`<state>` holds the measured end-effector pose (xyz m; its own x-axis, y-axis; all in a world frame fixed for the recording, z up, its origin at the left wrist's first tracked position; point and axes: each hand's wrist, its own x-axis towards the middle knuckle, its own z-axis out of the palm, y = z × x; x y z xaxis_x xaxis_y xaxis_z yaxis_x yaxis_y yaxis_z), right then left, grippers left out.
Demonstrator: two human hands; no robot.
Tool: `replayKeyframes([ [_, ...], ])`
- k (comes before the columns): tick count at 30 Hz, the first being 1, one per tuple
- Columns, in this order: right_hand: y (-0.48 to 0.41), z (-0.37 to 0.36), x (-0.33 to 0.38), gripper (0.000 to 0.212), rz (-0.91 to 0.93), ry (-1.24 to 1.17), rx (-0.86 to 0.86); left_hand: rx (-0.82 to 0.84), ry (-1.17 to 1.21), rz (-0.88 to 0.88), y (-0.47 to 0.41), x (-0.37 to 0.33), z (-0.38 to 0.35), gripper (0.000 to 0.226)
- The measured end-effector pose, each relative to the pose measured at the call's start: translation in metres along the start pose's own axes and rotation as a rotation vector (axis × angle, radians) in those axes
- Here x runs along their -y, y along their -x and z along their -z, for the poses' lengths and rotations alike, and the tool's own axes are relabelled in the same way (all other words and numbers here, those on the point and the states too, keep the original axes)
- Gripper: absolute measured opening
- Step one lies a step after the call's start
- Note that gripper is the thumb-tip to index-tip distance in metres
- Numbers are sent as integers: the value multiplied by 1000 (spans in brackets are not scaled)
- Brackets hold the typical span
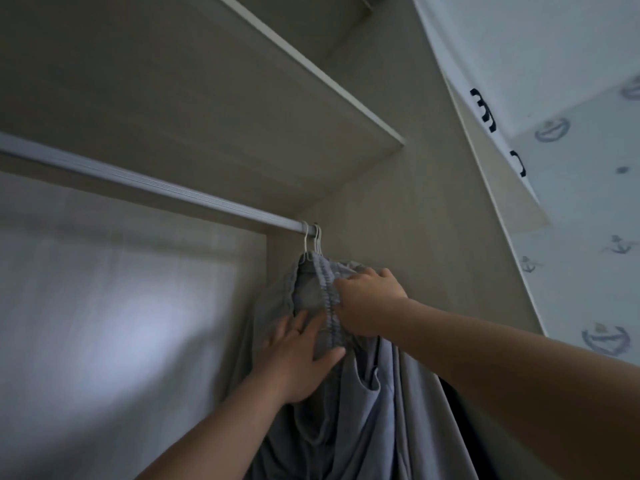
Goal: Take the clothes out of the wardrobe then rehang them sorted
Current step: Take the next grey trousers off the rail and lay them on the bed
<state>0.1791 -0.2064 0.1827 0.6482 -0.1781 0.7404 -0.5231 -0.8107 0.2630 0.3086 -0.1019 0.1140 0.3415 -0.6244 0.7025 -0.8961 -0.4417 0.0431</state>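
A: What do we see first, going by size?

B: We look up into the wardrobe (pixel 121 306), whose pale back panel fills the left half. Above it runs a shelf (pixel 207 116), seen from below. At the right stands the open door (pixel 571 209), white with faint blue anchor prints.

A: And next?

B: A light rail (pixel 156 188) crosses from the left edge to the wardrobe's right side wall. At its far right end hangs the grey garment (pixel 363 410), bunched against that wall and running out of view at the bottom edge.

A: How do we read the hands?

B: The left hand (pixel 301 358) lies flat on the cloth just below the gathered waistband (pixel 329 299), with fingers spread and nearly straight, gripping nothing. The right hand (pixel 367 303) comes in from the right, its fingers curled over the waistband and pinching it.

A: And the smallest items?

B: White hangers (pixel 313 242) hook over the rail just above the garment; we cannot count them surely. Two black handles (pixel 483 110) sit near the door's edge.
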Motion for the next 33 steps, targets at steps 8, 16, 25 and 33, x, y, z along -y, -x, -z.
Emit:
replayKeyframes([
  [8, -19, 4, 10, 49, -163, -154, 52, 29, 108, -29, -6, 4, -9, 76],
  [16, -54, 14, 17, 12, -533, -1204, 114, -41, 162, -12, 1, 4, -6, 70],
  [25, -68, 9, 13, 40, -421, -953, -59, -90, 172, -40, 5, -13, -10, 70],
  [33, -50, 13, 3, 24, -323, -386, -317, -1, 104, -61, 5, -11, -14, 74],
])
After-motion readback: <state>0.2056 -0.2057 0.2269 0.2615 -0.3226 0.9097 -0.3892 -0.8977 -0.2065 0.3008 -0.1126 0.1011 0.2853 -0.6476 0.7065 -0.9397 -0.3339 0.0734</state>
